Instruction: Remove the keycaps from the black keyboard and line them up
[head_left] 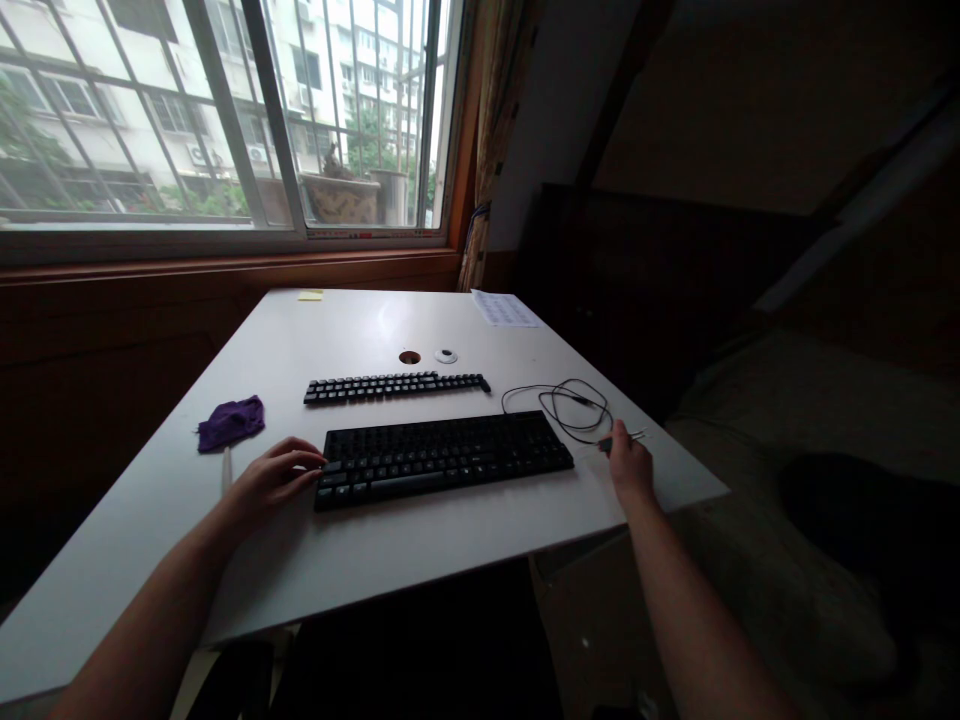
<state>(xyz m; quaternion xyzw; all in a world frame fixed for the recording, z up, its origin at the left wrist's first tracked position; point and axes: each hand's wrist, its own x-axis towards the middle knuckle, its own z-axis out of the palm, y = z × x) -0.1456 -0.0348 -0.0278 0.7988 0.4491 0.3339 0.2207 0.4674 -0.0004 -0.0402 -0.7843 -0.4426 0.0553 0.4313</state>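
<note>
A black keyboard (450, 455) lies on the white table, its upper rows looking bare of keycaps and its lower rows still carrying them. My left hand (281, 470) is at its left end, thumb and fingertips closed on the edge. Past the right end of the keyboard, my right hand (630, 465) is closed around a small tool with a dark end and two thin pale prongs (637, 434), which looks like a keycap puller. Behind the keyboard, loose black keycaps (390, 387) stand in close rows. A black cable (559, 398) lies looped near my right hand.
On the left of the white table (420, 560) lie a purple cloth (231, 424) and a pale stick-like thing (226, 470). Farther back are a round hole (409, 357), a white round cover (446, 356), a printed sheet (506, 309) and a yellow note (310, 296).
</note>
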